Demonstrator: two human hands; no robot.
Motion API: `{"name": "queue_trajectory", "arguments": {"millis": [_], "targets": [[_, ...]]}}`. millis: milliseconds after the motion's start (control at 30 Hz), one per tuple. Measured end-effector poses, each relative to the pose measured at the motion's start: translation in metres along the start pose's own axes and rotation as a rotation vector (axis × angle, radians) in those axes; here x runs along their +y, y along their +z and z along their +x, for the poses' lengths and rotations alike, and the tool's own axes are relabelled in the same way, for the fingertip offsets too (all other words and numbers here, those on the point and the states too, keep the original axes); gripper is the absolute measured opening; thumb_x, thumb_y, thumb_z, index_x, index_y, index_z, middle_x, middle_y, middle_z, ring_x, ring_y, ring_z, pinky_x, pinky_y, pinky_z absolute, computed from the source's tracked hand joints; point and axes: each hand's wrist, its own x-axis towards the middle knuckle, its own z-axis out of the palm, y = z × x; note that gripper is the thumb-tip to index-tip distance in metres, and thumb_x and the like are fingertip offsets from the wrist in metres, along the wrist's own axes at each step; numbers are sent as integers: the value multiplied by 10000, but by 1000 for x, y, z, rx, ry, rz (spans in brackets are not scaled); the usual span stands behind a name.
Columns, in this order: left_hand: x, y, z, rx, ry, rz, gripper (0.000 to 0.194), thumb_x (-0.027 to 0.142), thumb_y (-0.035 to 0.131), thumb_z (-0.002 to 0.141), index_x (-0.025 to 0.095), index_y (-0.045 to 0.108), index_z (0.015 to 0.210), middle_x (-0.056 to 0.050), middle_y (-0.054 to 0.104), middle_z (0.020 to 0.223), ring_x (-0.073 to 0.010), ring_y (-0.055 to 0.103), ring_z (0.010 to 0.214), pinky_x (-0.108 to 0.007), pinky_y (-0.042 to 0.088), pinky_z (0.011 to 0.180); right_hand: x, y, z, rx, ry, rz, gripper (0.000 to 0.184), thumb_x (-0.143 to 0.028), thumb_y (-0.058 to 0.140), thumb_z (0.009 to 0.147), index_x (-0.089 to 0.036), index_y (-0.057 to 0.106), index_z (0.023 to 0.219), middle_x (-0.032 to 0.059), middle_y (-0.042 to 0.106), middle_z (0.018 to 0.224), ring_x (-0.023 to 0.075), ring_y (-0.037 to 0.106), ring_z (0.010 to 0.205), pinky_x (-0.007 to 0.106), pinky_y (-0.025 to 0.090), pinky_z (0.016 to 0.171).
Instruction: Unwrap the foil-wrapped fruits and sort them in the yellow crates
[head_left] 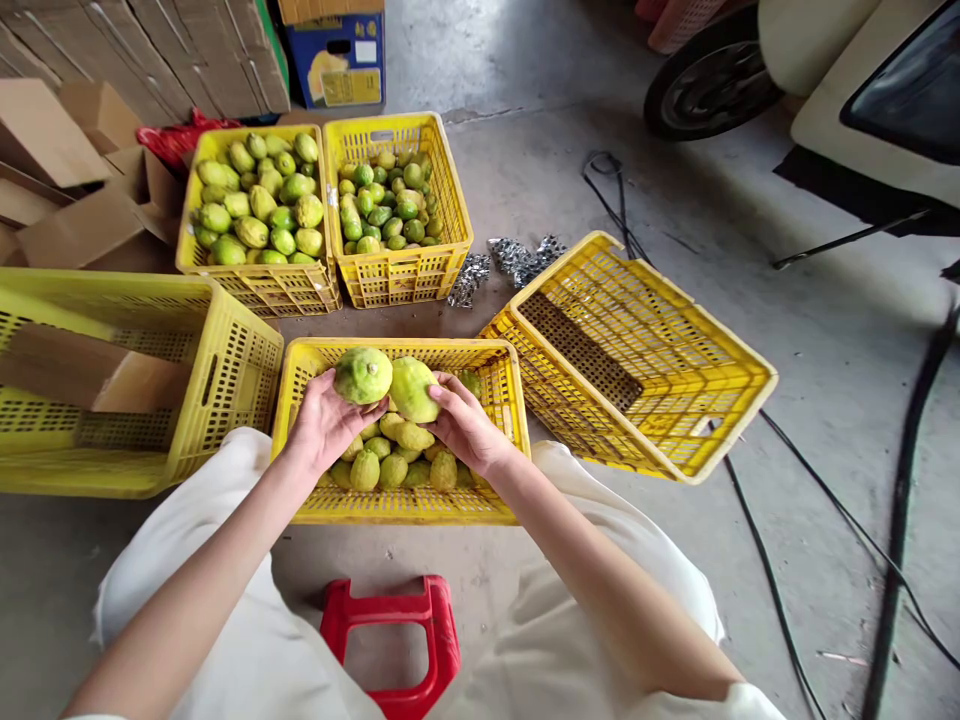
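Observation:
My left hand is closed around a round, pale green citrus fruit, its stem end turned up. In my right hand is another green-yellow citrus fruit, gripped between thumb and fingers. The two fruits are side by side, almost touching. Both hands are above a yellow plastic crate between my knees. Inside that crate lie several bumpy green-yellow fruits, partly hidden by my hands.
Behind stand two fruit-filled yellow crates. A tilted yellow crate is at right, another holding cardboard at left. A red stool is below me. Black cables and a vehicle wheel are at right.

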Motion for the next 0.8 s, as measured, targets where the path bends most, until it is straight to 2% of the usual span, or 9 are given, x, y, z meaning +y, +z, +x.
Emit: {"name": "queue_trajectory", "arguments": {"millis": [100,233,367,500,700,800], "targets": [[0,1,-1,13,-10,-19,398,324,678,841,207,627,1218,-82,753,1041,-243,733,918,-394,621,851,0,-1,3,13,4,40,451,-450,901,659,-257,613,948,-30,684,885,137,644,750,239,520,626],[-1,0,-2,-7,10,-6,443,201,672,828,238,646,1269,-51,764,1073,-206,737,967,-345,609,912,-3,-2,5,47,-39,73,403,-411,881,668,-254,671,975,-34,679,884,116,594,733,205,476,567],[-2,-2,-1,-40,20,5,520,165,692,809,232,642,1322,-55,759,1122,-199,730,1045,-322,590,984,-7,-4,6,98,-51,91,437,-391,912,620,-261,674,963,-41,693,897,124,601,778,217,486,605],[-3,-3,0,43,-3,-9,471,166,697,818,184,634,1284,-82,769,1087,-228,732,1076,-325,597,991,-5,-7,8,116,-37,140,454,-436,940,583,-237,678,896,-19,699,865,138,606,774,250,505,638],[-7,-2,-1,82,-33,-27,389,141,669,825,180,643,1212,-52,773,941,-214,753,1000,-304,610,960,-4,-10,12,77,-40,178,433,-486,906,627,-242,680,904,13,721,883,181,627,786,295,530,638],[-8,-1,-1,71,-46,-19,371,180,665,847,189,641,1217,-68,775,1006,-217,749,1027,-309,612,953,-5,-9,11,61,-31,160,421,-521,885,641,-252,677,890,7,716,849,189,643,798,292,551,649]]}}
